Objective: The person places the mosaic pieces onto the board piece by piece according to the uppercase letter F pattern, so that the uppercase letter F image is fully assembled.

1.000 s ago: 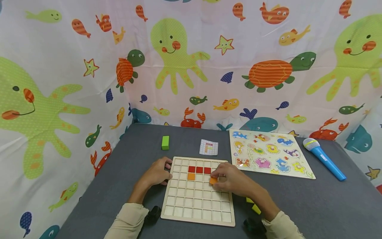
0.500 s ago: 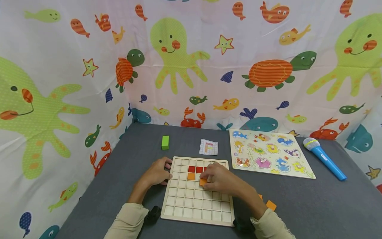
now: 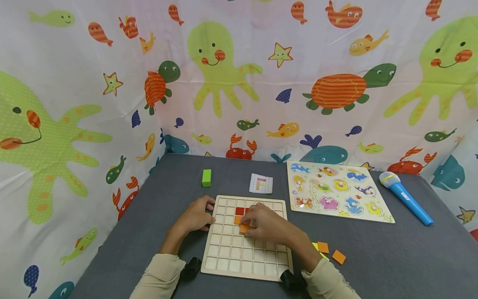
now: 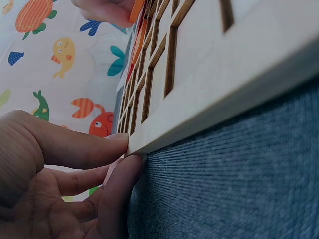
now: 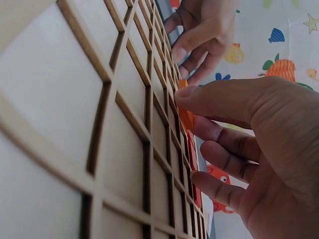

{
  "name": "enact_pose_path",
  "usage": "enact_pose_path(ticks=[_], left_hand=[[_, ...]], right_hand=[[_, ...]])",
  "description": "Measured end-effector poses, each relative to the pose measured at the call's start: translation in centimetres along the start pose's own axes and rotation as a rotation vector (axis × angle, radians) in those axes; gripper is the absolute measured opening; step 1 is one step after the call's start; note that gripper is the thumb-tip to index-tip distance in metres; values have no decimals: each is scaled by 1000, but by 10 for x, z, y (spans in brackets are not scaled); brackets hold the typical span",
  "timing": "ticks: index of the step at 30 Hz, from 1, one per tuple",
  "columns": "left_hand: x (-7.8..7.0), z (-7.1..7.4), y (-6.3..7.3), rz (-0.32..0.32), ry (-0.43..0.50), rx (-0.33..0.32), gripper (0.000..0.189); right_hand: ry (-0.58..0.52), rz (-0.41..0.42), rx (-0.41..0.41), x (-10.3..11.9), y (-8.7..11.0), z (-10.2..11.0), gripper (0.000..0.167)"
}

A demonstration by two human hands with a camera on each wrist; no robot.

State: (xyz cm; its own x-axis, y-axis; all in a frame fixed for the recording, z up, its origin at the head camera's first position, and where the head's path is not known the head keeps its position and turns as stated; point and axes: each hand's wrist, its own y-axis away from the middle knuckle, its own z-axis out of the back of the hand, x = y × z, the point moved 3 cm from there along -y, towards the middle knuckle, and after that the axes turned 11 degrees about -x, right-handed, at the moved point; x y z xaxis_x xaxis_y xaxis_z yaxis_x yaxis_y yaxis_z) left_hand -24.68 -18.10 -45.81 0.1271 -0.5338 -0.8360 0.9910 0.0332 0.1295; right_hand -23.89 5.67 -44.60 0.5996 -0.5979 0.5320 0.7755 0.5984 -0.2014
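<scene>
A wooden grid board (image 3: pixel 231 263) lies on the grey tabletop. My left hand (image 3: pixel 196 216) holds its left edge; in the left wrist view the thumb and a finger meet at the board's rim (image 4: pixel 199 119). My right hand (image 3: pixel 269 224) is over the upper middle of the grid and pinches an orange square tile (image 3: pixel 244 228), which looks tilted in the right wrist view. Just beyond it, another orange tile (image 3: pixel 237 220) sits in a cell under a red tile (image 3: pixel 240 211). The right hand hides the rest of the red row.
Loose orange tiles (image 3: pixel 339 257) and yellow tiles (image 3: pixel 325 257) lie right of the board. Behind it are a green block (image 3: pixel 206 178) and a small pattern card (image 3: pixel 261 184). A sea-animal puzzle (image 3: pixel 381 211) and a blue toy microphone (image 3: pixel 410 203) lie at the back right.
My right hand has moved left across the grid with the orange tile, closer to the placed orange one. Its forearm has uncovered more loose tiles. The left hand has stayed put.
</scene>
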Motion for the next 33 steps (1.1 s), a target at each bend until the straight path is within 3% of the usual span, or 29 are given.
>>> enact_pose_path(ticks=[17,33], left_hand=[[0,1,-1,8,-12,2,56],[-2,2,0,2,-10,6,56]], right_hand=[[-1,19,11,12,-10,-10,25],[-11,8,2,8,-6,-9,22]])
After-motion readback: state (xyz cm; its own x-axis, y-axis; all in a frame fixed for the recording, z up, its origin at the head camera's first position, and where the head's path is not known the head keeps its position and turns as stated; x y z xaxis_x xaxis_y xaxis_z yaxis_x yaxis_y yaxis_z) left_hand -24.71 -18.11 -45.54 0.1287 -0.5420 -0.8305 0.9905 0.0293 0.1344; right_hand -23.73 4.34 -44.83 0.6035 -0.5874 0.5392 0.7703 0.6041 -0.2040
